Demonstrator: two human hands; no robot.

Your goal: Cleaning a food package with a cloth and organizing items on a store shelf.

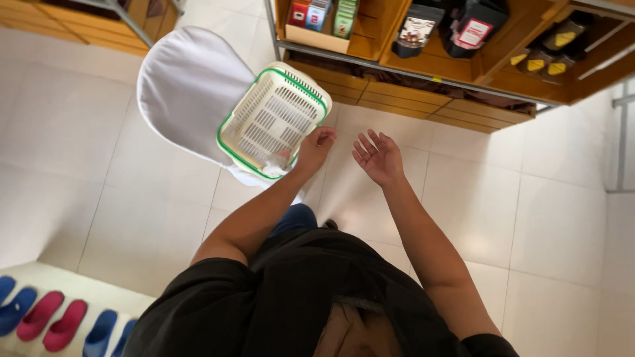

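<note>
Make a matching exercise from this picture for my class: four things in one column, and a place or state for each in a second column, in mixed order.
Things
1. basket
2. left hand
3. right hand
4. slippers

Places or states
A. open, palm up, holding nothing
B. lined up on the floor at the lower left, red and blue
C. white with a green rim, tilted, resting over a white chair seat
D. closed on the basket's edge

Pairs: 1-C, 2-D, 3-A, 4-B
</note>
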